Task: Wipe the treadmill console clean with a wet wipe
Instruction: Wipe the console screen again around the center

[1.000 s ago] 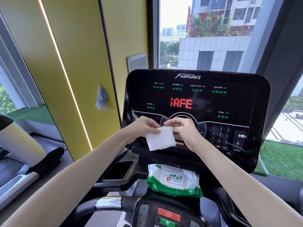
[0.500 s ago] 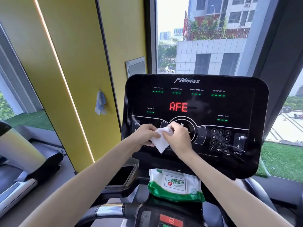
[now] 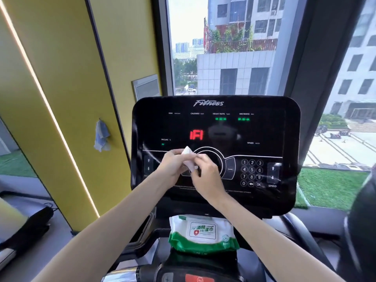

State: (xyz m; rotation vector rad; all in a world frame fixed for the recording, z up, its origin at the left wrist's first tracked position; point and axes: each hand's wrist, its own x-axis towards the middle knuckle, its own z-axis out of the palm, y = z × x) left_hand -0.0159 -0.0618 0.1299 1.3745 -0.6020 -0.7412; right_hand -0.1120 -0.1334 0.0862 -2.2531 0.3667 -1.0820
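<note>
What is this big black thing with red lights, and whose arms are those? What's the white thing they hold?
The camera sits on a person's head, so you see their own arms reaching forward. The big black treadmill console has glowing red letters and round number buttons. The left hand and the right hand both pinch a small white wet wipe in front of it. Below the console rests a green-and-white pack of wipes. A blue cloth hangs on the yellow wall at the left.
</note>
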